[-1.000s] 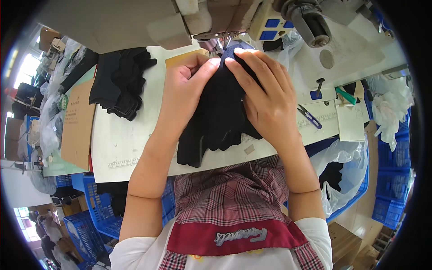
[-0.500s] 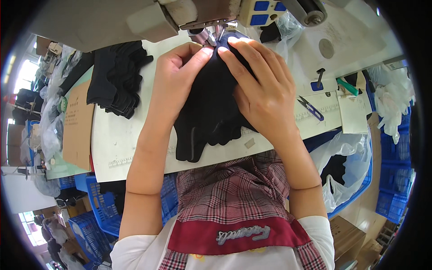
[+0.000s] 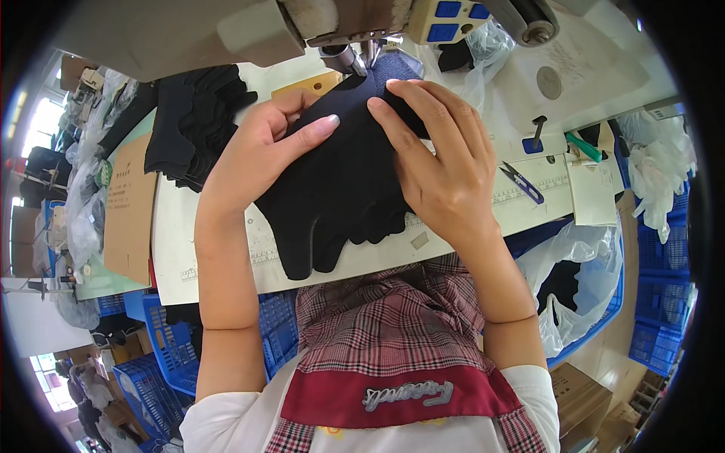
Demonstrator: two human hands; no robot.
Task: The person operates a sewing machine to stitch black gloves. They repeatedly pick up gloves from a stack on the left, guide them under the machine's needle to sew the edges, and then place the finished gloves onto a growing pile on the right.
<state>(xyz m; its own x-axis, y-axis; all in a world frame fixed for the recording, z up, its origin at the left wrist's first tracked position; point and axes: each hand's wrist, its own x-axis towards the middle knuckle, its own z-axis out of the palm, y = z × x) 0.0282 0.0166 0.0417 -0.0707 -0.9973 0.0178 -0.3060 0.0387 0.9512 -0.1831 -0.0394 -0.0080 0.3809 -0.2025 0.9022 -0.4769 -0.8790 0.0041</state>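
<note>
Black cut fabric pieces (image 3: 340, 174) with wavy lower edges lie on the white table, their far end under the needle area of a sewing machine (image 3: 355, 57). My left hand (image 3: 272, 140) grips the fabric's left edge, thumb on top and fingers partly hidden beneath. Spread over the fabric's right side, my right hand (image 3: 442, 147) lies with its fingers stretched toward the presser foot. A bluish patch of fabric shows just behind the needle. To the left rests a stack of similar black pieces (image 3: 196, 121).
Thread snips (image 3: 522, 183) lie on the table's right part, near a green-handled tool (image 3: 584, 146). A clear plastic bag (image 3: 574, 302) lines a blue basket at the right. Cardboard (image 3: 127, 211) stands at the left, and a blue crate (image 3: 170, 347) sits below the table edge.
My left hand has moved left and away from the needle, drawing the fabric's left side outward. My right hand has shifted slightly nearer to me. More of the bluish fabric shows.
</note>
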